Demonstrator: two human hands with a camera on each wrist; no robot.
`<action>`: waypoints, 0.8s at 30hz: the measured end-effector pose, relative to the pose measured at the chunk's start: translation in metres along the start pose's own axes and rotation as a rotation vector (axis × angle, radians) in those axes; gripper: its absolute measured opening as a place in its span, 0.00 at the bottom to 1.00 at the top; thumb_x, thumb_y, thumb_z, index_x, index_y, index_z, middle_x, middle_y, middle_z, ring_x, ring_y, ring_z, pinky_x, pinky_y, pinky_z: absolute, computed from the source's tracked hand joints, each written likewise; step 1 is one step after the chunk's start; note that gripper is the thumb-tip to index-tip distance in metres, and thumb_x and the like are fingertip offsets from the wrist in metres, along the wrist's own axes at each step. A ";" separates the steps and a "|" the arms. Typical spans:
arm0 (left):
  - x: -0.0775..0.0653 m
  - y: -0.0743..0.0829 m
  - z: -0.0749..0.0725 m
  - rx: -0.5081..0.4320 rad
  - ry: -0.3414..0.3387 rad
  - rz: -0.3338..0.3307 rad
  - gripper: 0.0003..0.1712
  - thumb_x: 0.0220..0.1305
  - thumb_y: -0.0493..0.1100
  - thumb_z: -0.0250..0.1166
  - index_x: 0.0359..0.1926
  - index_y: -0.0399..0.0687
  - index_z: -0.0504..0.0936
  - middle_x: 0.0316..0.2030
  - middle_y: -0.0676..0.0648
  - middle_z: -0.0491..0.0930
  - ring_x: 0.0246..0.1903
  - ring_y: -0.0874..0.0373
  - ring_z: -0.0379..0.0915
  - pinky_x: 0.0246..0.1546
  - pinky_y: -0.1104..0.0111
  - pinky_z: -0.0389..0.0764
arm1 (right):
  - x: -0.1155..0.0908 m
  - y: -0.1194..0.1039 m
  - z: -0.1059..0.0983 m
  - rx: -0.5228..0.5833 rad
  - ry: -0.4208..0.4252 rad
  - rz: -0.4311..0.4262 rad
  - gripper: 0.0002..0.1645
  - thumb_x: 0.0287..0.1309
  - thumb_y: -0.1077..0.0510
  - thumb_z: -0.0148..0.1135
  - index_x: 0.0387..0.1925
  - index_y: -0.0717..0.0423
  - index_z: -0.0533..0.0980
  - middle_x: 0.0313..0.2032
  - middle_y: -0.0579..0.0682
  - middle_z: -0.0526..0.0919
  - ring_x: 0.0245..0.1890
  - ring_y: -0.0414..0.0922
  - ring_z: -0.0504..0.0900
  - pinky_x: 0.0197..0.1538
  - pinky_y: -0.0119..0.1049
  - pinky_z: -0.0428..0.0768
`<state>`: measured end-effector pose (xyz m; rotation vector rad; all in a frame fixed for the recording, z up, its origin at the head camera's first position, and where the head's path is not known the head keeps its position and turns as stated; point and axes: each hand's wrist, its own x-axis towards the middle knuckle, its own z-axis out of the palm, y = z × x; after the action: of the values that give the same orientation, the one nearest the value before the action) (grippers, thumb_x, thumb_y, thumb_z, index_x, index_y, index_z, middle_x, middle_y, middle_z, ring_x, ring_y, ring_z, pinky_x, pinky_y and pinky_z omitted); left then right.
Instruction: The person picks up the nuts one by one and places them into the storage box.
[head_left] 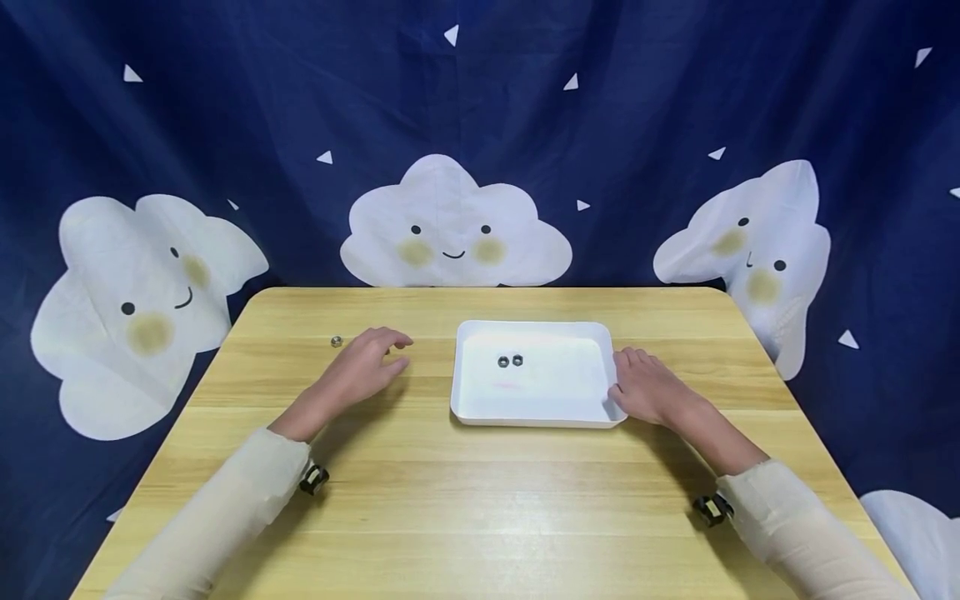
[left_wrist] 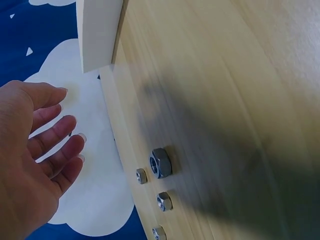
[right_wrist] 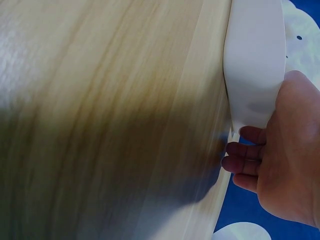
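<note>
Two dark metal hex nuts lie side by side in a shallow white tray. At the tray's right end, my right hand grips the side wall, its thumb by the rim; in the right wrist view the fingers bend in at the tray's corner. My left hand hovers left of the tray, fingers loosely bent and holding nothing. Below it, the left wrist view shows a large hex nut and several smaller nuts on the table. Only one loose nut shows in the head view.
The wooden table has rounded far corners. Behind it hangs a dark blue curtain with smiling white clouds and small triangles. Small black devices are strapped at both wrists over pale sleeves.
</note>
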<state>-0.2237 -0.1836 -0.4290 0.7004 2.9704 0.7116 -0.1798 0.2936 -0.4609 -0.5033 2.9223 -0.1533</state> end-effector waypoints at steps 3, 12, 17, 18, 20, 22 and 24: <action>-0.001 -0.003 -0.001 -0.005 0.009 -0.002 0.20 0.71 0.45 0.66 0.61 0.46 0.83 0.59 0.45 0.84 0.55 0.46 0.80 0.57 0.52 0.81 | 0.000 0.000 0.000 -0.003 0.004 0.001 0.33 0.69 0.54 0.44 0.64 0.76 0.62 0.59 0.69 0.72 0.60 0.63 0.71 0.67 0.64 0.69; -0.007 -0.011 -0.002 0.008 0.008 0.005 0.20 0.71 0.45 0.67 0.61 0.45 0.83 0.58 0.44 0.84 0.52 0.45 0.81 0.54 0.52 0.81 | 0.000 -0.001 0.002 0.009 -0.009 0.011 0.35 0.69 0.53 0.44 0.67 0.77 0.60 0.63 0.71 0.70 0.65 0.66 0.69 0.71 0.65 0.66; -0.012 -0.018 -0.001 -0.005 0.002 -0.011 0.20 0.71 0.45 0.67 0.61 0.44 0.83 0.59 0.43 0.84 0.51 0.44 0.80 0.53 0.52 0.81 | 0.000 -0.001 0.003 0.006 0.000 0.006 0.33 0.69 0.53 0.45 0.64 0.76 0.62 0.61 0.70 0.71 0.62 0.64 0.70 0.69 0.64 0.68; -0.014 -0.020 -0.001 -0.008 0.002 -0.015 0.20 0.72 0.45 0.67 0.61 0.44 0.83 0.59 0.43 0.84 0.51 0.44 0.80 0.53 0.51 0.81 | 0.000 -0.001 0.002 0.007 0.004 0.005 0.33 0.69 0.53 0.45 0.64 0.75 0.62 0.60 0.70 0.71 0.62 0.64 0.71 0.69 0.64 0.68; -0.016 -0.022 -0.002 -0.016 -0.001 -0.024 0.21 0.72 0.46 0.67 0.61 0.44 0.83 0.59 0.43 0.83 0.52 0.44 0.80 0.53 0.51 0.81 | 0.000 -0.001 0.002 0.005 0.009 0.003 0.32 0.68 0.54 0.45 0.63 0.75 0.63 0.58 0.69 0.72 0.60 0.63 0.71 0.68 0.64 0.69; -0.019 -0.024 -0.002 -0.022 -0.006 -0.034 0.21 0.72 0.46 0.67 0.61 0.44 0.82 0.59 0.44 0.83 0.52 0.44 0.80 0.53 0.51 0.81 | 0.000 0.000 0.002 0.005 0.011 0.002 0.31 0.68 0.54 0.45 0.63 0.75 0.63 0.58 0.68 0.72 0.59 0.63 0.71 0.67 0.64 0.69; -0.021 -0.027 -0.001 -0.024 -0.013 -0.038 0.21 0.72 0.46 0.66 0.61 0.44 0.82 0.59 0.43 0.83 0.52 0.45 0.80 0.53 0.51 0.81 | -0.001 0.000 0.002 0.006 0.009 0.004 0.31 0.68 0.54 0.45 0.63 0.75 0.62 0.58 0.68 0.72 0.59 0.63 0.71 0.68 0.64 0.69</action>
<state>-0.2166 -0.2148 -0.4414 0.6436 2.9499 0.7360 -0.1788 0.2939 -0.4625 -0.4976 2.9302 -0.1645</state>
